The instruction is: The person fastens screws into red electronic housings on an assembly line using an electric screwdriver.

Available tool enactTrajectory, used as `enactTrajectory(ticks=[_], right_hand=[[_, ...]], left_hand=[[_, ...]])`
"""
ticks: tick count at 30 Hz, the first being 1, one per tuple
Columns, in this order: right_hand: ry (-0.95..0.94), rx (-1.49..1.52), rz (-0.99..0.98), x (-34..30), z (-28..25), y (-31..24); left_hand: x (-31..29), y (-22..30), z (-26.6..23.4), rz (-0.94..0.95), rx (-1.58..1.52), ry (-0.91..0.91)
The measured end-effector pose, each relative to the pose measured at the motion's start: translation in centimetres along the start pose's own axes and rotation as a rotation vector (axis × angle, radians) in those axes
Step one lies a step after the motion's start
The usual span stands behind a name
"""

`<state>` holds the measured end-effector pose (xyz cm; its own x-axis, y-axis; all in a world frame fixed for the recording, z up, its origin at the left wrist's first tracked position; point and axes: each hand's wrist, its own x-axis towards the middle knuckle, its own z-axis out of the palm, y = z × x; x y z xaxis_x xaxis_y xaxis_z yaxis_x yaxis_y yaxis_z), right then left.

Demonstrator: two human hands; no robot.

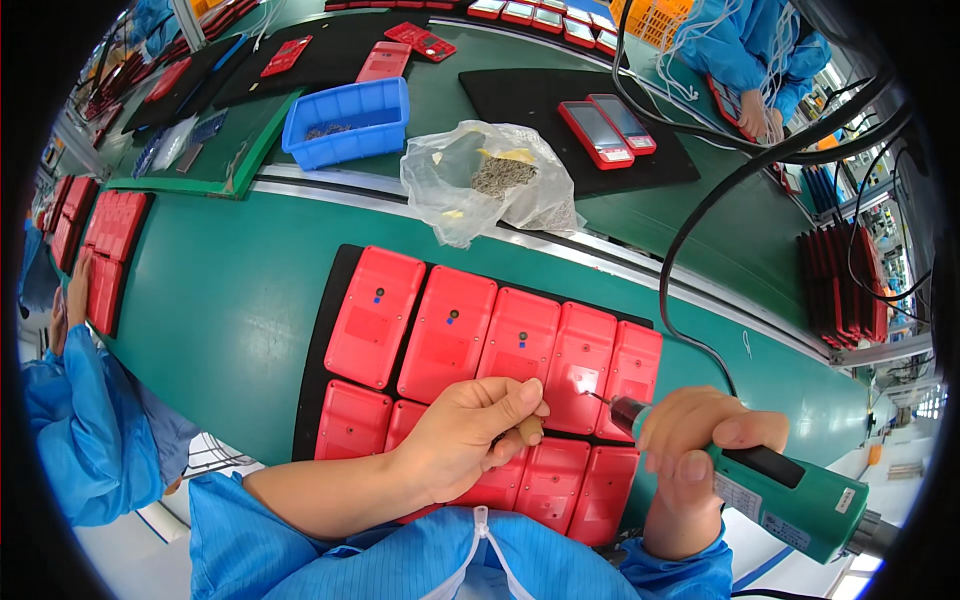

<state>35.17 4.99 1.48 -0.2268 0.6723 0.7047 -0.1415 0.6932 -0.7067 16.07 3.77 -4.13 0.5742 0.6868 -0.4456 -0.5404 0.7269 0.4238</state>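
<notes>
Two rows of red plastic device housings [447, 335] lie on a black mat [318, 350] in front of me. Small screw holes mark their corners, and some in the far row carry a dark round spot with a blue patch. Above the near row, my left hand [465, 430] is closed in a pinch, a tan cover on one finger; what it pinches is too small or hidden. My right hand [690, 435] is wrapped round a green electric screwdriver [800, 500], held nearly level. Its thin bit points left, over the right-hand housings; I cannot tell whether it touches one.
Beyond the metal rail stand a blue bin [350, 120] of small dark parts and a clear plastic bag [490, 185] of screws. Two red handheld devices [597, 135] lie on another black mat. A black cable [680, 240] hangs at right. Co-workers' hands show left [76, 295] and far right [752, 115].
</notes>
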Motion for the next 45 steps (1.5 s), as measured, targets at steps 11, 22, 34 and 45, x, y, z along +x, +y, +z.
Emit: enactTrajectory(ticks=[11, 22, 34, 45], right_hand=[[0.120, -0.094, 0.065, 0.3, 1.0, 0.0], [0.119, -0.007, 0.088, -0.1, 0.4, 0.0], [0.098, 0.036, 0.137, 0.2, 0.3, 0.7], [0.145, -0.008, 0.111, 0.3, 0.5, 1.2]], left_hand=[[-0.1, 0.1, 0.1, -0.014, 0.039, 0.017], [-0.1, 0.1, 0.1, -0.021, 0.019, 0.015], [0.1, 0.1, 0.4, -0.019, 0.026, 0.029], [0.3, 0.0, 0.8, 0.001, 0.036, 0.033]])
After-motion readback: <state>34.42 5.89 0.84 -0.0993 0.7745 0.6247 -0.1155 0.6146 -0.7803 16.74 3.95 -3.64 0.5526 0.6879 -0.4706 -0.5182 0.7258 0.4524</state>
